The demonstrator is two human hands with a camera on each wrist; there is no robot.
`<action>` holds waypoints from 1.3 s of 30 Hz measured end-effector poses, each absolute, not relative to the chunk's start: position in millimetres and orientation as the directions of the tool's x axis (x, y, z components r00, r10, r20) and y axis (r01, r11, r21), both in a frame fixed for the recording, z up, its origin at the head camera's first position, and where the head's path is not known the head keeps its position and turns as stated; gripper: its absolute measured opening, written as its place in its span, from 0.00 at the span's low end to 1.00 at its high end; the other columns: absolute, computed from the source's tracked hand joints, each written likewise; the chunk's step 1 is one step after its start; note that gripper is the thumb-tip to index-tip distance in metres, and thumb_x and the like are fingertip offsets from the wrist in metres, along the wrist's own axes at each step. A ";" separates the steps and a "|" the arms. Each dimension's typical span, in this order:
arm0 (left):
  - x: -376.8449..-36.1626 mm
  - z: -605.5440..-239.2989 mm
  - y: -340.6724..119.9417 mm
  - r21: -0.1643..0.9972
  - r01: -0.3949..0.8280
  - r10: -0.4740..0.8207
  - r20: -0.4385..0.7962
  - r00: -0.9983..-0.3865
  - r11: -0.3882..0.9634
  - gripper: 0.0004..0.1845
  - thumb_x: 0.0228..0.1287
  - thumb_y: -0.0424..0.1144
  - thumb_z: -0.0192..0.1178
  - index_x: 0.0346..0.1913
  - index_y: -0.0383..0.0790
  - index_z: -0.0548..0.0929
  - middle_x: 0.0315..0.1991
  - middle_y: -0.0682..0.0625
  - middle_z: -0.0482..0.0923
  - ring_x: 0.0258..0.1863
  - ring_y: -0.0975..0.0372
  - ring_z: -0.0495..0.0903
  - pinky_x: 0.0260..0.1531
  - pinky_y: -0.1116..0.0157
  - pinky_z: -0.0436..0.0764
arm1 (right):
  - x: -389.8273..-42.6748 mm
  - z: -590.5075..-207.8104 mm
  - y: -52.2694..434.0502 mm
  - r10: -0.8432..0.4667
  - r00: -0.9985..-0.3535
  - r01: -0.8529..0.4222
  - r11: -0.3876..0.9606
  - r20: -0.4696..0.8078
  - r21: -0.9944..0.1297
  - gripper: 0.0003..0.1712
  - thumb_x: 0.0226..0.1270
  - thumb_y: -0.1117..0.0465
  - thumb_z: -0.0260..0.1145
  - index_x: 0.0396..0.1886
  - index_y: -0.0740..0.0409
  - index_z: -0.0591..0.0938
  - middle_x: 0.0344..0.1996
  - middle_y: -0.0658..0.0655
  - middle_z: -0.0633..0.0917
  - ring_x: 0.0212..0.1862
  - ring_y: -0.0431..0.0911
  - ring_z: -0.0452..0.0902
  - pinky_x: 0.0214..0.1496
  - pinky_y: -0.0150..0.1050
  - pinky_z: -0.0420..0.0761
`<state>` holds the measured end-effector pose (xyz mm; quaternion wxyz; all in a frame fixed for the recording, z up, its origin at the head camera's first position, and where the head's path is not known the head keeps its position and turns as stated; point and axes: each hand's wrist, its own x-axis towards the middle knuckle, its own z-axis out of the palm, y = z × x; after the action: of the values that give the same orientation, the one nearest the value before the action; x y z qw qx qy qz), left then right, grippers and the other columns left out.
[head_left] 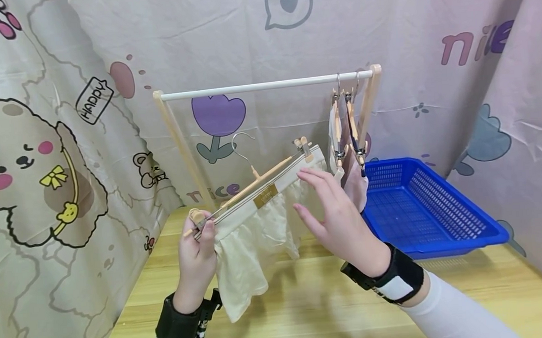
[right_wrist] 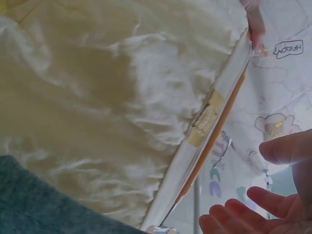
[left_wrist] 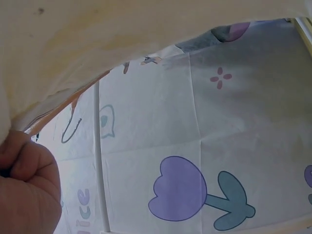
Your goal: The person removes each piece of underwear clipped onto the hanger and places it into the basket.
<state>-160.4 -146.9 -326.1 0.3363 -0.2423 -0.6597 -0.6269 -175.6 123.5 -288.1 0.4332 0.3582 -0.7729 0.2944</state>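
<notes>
The left hand (head_left: 196, 253) pinches the near end of a wooden hanger (head_left: 253, 182), its fingers curled tight around the clip there. A pair of cream shorts (head_left: 251, 235) hangs from that hanger, held by the waistband between the two clips, up in the air over the counter (head_left: 304, 308) and in front of the little clothes rack (head_left: 267, 86). The right hand (head_left: 334, 211) is flat and spread out, fingers straight, close beside the shorts near the far end of the hanger, and it does not grip anything. The hanger is tilted, low at the left hand and high at the far clip (head_left: 303, 148). That could be a problem, because only one hand holds it, and it holds just the tip. The weight of the shorts may twist the hanger and make it slip out of the fingers. The shorts could also slide out of a clip if the cloth gets tugged by the flat hand. The metal hook (head_left: 242, 145) points up and to the side, so it may miss the white bar or bump it. Two other hangers (head_left: 348, 125) with clothes already hang at the right end of the bar, and a wide swing could knock them. A blue basket (head_left: 436, 207) sits on the counter to the right, well clear of the hands.
</notes>
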 end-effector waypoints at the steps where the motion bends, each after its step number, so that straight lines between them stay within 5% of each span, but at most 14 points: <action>1: -160.9 -326.5 -147.5 0.662 0.742 -0.101 0.750 -0.654 0.106 0.09 0.79 0.35 0.51 0.45 0.29 0.73 0.30 0.60 0.66 0.28 0.69 0.65 0.30 0.71 0.68 | -177.1 -288.5 123.8 -0.295 -0.375 -0.804 0.576 0.879 -0.149 0.34 0.67 0.65 0.72 0.70 0.68 0.71 0.67 0.67 0.75 0.69 0.58 0.72 0.75 0.32 0.65; 16: -170.1 -327.7 -162.0 0.636 0.767 -0.080 0.771 -0.632 0.082 0.04 0.80 0.39 0.53 0.46 0.43 0.76 0.29 0.61 0.67 0.28 0.69 0.65 0.31 0.72 0.67 | -192.0 -287.7 131.0 -0.253 -0.492 -0.733 0.637 0.833 -0.240 0.41 0.66 0.64 0.73 0.74 0.69 0.65 0.73 0.70 0.67 0.75 0.60 0.63 0.76 0.55 0.65; 29: -175.6 -328.3 -168.6 0.634 0.771 -0.091 0.773 -0.628 0.065 0.03 0.79 0.39 0.53 0.46 0.47 0.77 0.29 0.62 0.68 0.27 0.70 0.65 0.31 0.73 0.68 | -213.2 -278.7 144.6 -0.189 -0.658 -0.638 0.654 0.729 -0.406 0.45 0.74 0.58 0.68 0.81 0.62 0.55 0.82 0.62 0.53 0.82 0.59 0.49 0.81 0.61 0.54; 39: -180.5 -328.1 -170.1 0.628 0.777 -0.073 0.777 -0.625 0.043 0.03 0.79 0.40 0.54 0.45 0.47 0.77 0.28 0.63 0.67 0.25 0.70 0.64 0.28 0.71 0.65 | -228.7 -260.6 157.5 -0.145 -0.729 -0.618 0.560 0.669 -0.552 0.40 0.78 0.58 0.63 0.81 0.64 0.56 0.78 0.67 0.62 0.79 0.61 0.57 0.80 0.59 0.58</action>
<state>-180.5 -170.1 -328.1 0.3344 -0.2751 -0.6399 -0.6348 -228.7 157.5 -260.6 0.2887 0.2284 -0.8345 0.4099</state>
